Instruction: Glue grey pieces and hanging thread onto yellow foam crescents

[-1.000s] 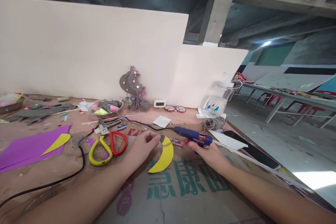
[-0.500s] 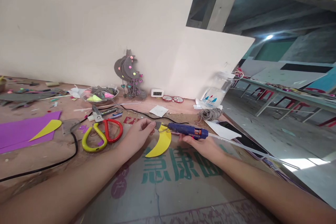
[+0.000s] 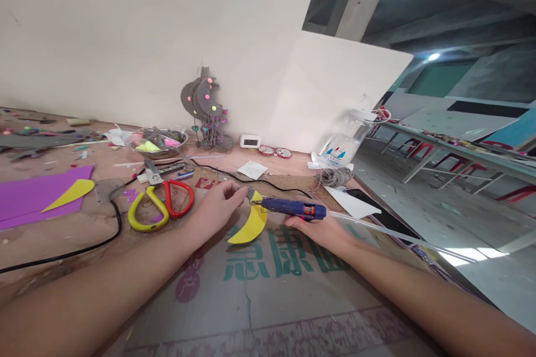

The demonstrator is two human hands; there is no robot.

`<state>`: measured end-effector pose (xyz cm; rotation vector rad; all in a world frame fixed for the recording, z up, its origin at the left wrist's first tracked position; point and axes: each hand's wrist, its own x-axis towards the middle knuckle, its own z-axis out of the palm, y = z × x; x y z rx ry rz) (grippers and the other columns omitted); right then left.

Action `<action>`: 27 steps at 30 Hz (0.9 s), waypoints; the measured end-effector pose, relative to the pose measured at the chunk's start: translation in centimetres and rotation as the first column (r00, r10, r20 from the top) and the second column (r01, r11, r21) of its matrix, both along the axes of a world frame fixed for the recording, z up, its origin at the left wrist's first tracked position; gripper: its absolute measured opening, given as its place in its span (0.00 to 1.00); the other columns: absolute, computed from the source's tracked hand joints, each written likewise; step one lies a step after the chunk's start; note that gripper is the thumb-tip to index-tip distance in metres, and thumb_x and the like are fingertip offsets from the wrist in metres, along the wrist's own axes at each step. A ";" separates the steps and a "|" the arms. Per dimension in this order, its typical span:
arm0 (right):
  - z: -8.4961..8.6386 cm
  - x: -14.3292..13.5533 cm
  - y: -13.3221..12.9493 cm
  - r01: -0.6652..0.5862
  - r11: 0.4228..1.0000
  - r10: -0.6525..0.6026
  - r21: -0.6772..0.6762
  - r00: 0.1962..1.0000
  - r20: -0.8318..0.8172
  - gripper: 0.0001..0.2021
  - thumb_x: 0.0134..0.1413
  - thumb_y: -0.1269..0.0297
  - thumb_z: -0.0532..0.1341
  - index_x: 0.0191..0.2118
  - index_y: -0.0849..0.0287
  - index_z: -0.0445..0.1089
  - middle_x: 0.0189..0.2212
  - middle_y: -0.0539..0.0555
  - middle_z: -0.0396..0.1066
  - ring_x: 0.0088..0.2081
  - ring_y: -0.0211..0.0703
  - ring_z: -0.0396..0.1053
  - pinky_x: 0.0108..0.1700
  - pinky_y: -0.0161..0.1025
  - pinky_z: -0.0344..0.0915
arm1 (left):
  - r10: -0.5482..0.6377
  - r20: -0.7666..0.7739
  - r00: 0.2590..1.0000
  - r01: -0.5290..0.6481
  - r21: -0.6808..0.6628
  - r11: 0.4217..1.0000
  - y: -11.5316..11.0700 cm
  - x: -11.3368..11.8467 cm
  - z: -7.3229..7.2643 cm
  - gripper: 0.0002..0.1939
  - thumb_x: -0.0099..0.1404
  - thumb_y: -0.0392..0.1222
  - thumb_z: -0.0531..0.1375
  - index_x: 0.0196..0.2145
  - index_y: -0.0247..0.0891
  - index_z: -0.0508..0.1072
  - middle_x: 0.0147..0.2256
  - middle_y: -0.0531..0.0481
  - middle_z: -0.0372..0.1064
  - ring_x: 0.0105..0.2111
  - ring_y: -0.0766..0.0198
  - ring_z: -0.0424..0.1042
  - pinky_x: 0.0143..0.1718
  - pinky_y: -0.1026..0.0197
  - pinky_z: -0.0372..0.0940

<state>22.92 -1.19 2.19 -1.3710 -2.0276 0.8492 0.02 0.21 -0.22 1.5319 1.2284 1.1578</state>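
Note:
A blue hot glue gun lies level in my right hand, whose fingers are wrapped around its grip, mostly out of sight. A long clear glue stick sticks out of its back end. My left hand pinches the upper end of a yellow crescent cutout, where a small grey piece shows at the fingertips. The gun's nozzle is at this upper end; whether it touches the surface I cannot tell. The crescent's lower tip points down to the left, above the printed board.
Scissors with one yellow and one red handle lie left of my left hand. Farther left are purple sheets and a black cable. Behind stand a foil bowl, a small clock, twine and a clear jar.
The glue gun's nozzle and both hands have shifted slightly left, and the crescent's upper end has tilted a little. The whole view has moved slightly too. Both hands keep their grips.

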 end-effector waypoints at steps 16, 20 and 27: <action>0.0 -0.1 -0.3 0.008 1.000 -0.008 -0.007 1.000 -0.019 0.15 0.43 0.51 0.62 0.28 0.58 0.64 0.23 0.47 0.64 0.27 0.36 0.62 0.28 0.33 0.60 | -0.009 0.003 1.000 0.009 0.012 1.000 0.0 0.2 0.0 0.16 0.58 0.53 0.54 0.23 0.38 0.62 0.17 0.58 0.57 0.16 0.72 0.54 0.18 0.67 0.50; 0.0 -0.2 -0.3 -0.005 1.000 0.005 -0.001 1.000 -0.025 0.14 0.43 0.52 0.63 0.29 0.58 0.65 0.22 0.46 0.63 0.25 0.35 0.61 0.27 0.32 0.58 | -0.007 -0.013 1.000 0.007 0.017 1.000 0.1 0.2 0.0 0.16 0.58 0.54 0.54 0.24 0.38 0.62 0.18 0.58 0.57 0.16 0.72 0.55 0.18 0.67 0.50; 0.1 -0.3 -0.3 -0.006 1.000 0.005 -0.027 0.999 -0.035 0.14 0.44 0.53 0.62 0.32 0.58 0.67 0.23 0.47 0.65 0.25 0.35 0.62 0.27 0.32 0.59 | 0.013 -0.034 0.999 -0.011 0.042 0.999 0.0 0.2 0.2 0.15 0.57 0.52 0.54 0.22 0.38 0.62 0.18 0.57 0.57 0.18 0.70 0.56 0.19 0.66 0.51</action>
